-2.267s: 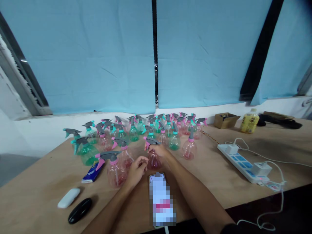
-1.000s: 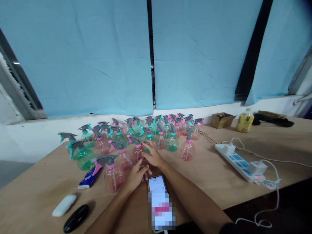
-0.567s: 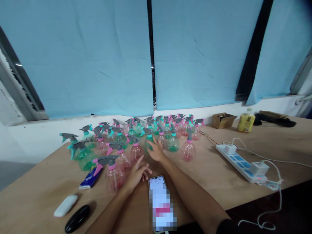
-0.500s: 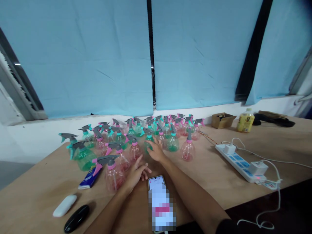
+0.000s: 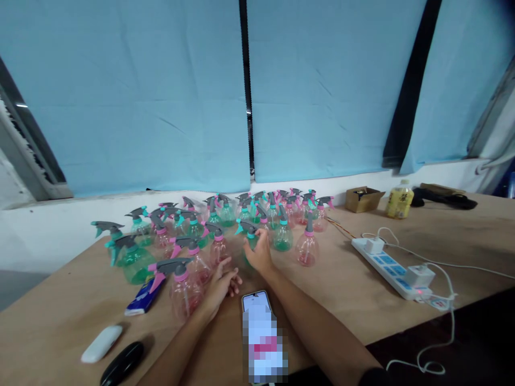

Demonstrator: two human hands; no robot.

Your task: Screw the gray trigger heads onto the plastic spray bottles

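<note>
My right hand (image 5: 261, 252) wraps round a green spray bottle (image 5: 250, 245) with a grey and teal trigger head, its thumb on the near left side. Part of that bottle is hidden behind the hand. My left hand (image 5: 223, 281) hovers loosely with fingers apart and a little bent, holding nothing. Close by it stand clear pink spray bottles, one at front left (image 5: 185, 297) with a grey and pink trigger, another just behind (image 5: 219, 247). Below my hands lies a phone (image 5: 256, 303) with its screen lit.
Many pink and green spray bottles crowd the wooden table (image 5: 325, 300). At left lie a blue packet (image 5: 145, 296), a white case (image 5: 102, 344) and a black oval object (image 5: 123, 364). On the right are a power strip (image 5: 388, 268), cardboard box (image 5: 364, 199) and yellow-labelled bottle (image 5: 399, 201).
My right hand has closed round the green spray bottle, which now sits slightly nearer me with its head tilted. My left hand stays beside the pink bottles. The whole view has shifted slightly.
</note>
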